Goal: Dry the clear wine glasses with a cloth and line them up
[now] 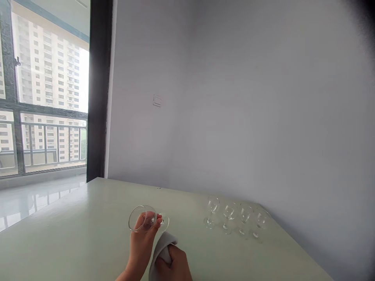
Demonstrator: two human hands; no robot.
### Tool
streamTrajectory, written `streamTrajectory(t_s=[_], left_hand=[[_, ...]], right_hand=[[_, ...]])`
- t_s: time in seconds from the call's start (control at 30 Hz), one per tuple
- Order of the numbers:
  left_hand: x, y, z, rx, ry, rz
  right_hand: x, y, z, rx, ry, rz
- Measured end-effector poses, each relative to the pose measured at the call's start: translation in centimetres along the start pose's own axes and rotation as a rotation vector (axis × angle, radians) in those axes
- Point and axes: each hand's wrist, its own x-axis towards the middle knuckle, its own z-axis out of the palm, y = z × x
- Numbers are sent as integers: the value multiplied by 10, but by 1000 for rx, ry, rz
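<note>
A clear wine glass [137,217] lies tilted on its side in the air, its rim toward the left and its round foot toward the right. My left hand [144,230] is closed around it near the stem. Just below and to the right, my right hand [173,263] grips a bunched grey cloth [164,246]. The cloth's upper end reaches close to the glass's foot; I cannot tell whether they touch.
Several more wine glasses [213,205] stand upright in a row on the right of the pale green table [88,222]. Behind the table is a plain wall [234,117] with a light switch [157,100]. A dark-framed window [49,113] is at the left.
</note>
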Motion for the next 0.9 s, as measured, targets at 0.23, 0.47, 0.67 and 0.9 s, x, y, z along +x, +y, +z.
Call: streamTrajectory(t_s=[0.23,0.47,0.67,0.9], left_hand=[[12,-3,-5,-55,95,-24],[-3,-11,10,-57,-144,-28],[-12,-15,22,-208,-297,-110],[-6,-40,22,-82,-240,-101]], right_hand=[[7,2,-11,-462,-197,-134],[10,-10,-30,-338,146,-392],[12,-4,-27,-302,277,-312],[16,-13,-35,-276,132,-82]])
